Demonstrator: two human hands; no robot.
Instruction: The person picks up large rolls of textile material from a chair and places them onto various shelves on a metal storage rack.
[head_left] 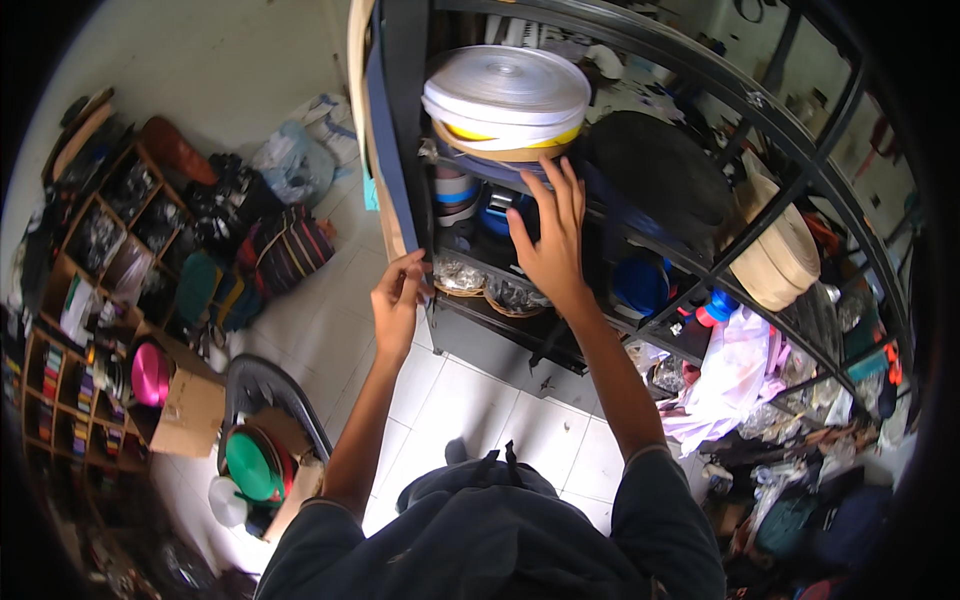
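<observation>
Long flat webbing straps, one dark blue [393, 150] and one beige [362, 110], hang down the left upright of a black metal shelf. At their lower end is my left hand [395, 305], its fingers closed together on the webbing; the exact grip is partly hidden. My right hand [555, 245] is raised before the shelf with fingers spread, holding nothing. Its fingertips come up to the lower edge of a stack of webbing rolls. On top of that stack lies a wide white roll [507, 85], with yellow, tan and dark blue layers beneath.
A large black roll [660, 170] and a cream roll [775, 255] sit farther right on the shelf. Pale plastic bags [725, 375] bulge out at lower right. On the left stand wooden cubbyholes [100, 235], a cardboard box [190, 405] and a black chair [250, 380] bearing a green roll.
</observation>
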